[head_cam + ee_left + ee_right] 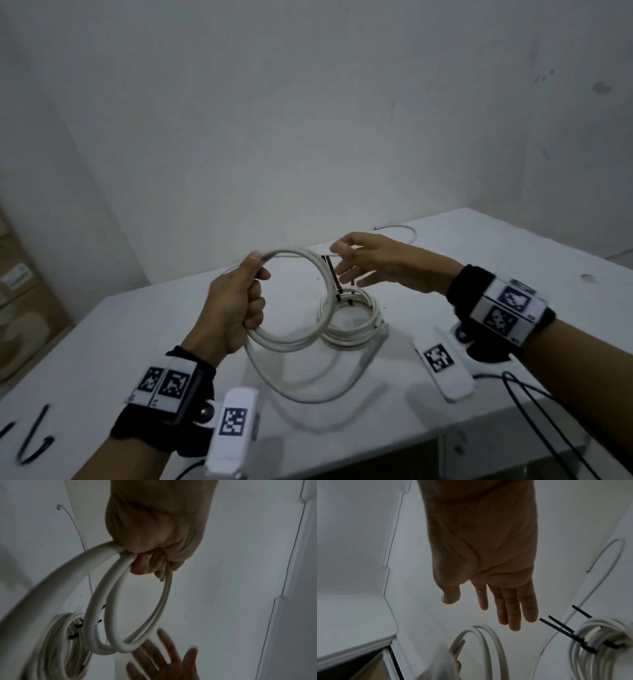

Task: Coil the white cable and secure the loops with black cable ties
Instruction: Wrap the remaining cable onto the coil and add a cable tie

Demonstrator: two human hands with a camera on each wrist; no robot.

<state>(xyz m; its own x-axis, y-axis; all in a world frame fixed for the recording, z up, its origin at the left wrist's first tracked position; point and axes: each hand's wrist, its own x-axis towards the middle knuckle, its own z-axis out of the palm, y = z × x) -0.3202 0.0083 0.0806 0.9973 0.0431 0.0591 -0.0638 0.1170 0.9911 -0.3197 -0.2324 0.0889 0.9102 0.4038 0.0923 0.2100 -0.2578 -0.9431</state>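
Above the worktop (pixel 479 246), left hand (pixel 233 308) has its fingers (pixel 255 301) wrapped round a couple loops of white cable (pixel 291 339), held up. Right hand (pixel 373 262) hovers just beside, fingers (pixel 513 608) straight, holding nothing. Tied coil (pixel 349 318) with black ties (pixel 334 277) lies below on the worktop.

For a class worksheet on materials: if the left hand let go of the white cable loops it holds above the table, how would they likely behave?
The white cable looks springy: its loops keep round arcs in the left hand, so they would probably spring open. It likely sags rather than stands, since the free length droops to the table. The tied coil suggests only the black cable ties keep loops together.
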